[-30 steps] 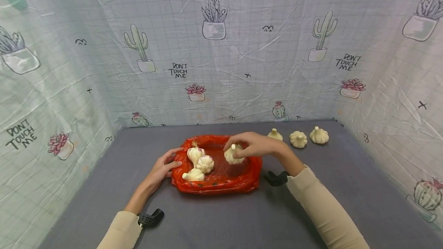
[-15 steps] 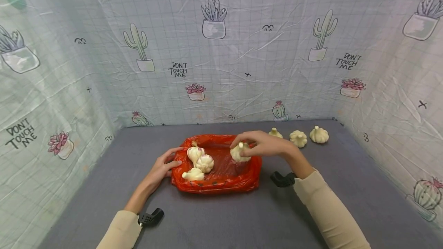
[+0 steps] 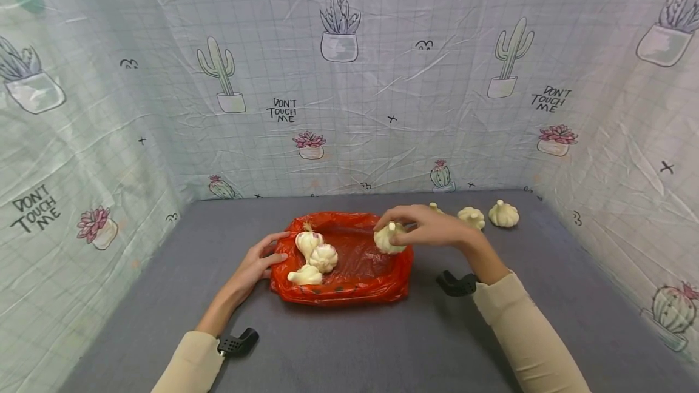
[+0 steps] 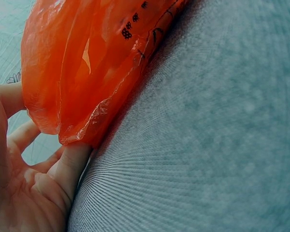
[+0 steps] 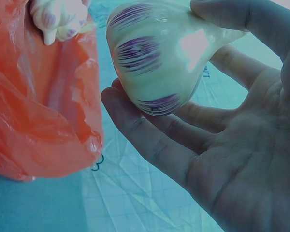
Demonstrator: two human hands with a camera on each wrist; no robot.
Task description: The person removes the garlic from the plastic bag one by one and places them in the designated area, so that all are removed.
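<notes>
Pinching a glossy, rounded cream garlic bulb streaked with purple (image 5: 152, 55), the right hand (image 3: 426, 226) curves; the left hand (image 3: 255, 267), fingers loosely spread, touches a shiny red plastic bag (image 3: 344, 298).

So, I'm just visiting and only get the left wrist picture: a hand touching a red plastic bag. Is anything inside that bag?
Observer: Yes, three garlic bulbs lie inside the red bag, toward its left end.
Visitor: Oh! And what's happening at the right end?
Observer: The right hand holds a fourth bulb there.
Visitor: Is that all of them, then?
Observer: No, three other bulbs sit on the grey table, farther back than that hand.
</notes>
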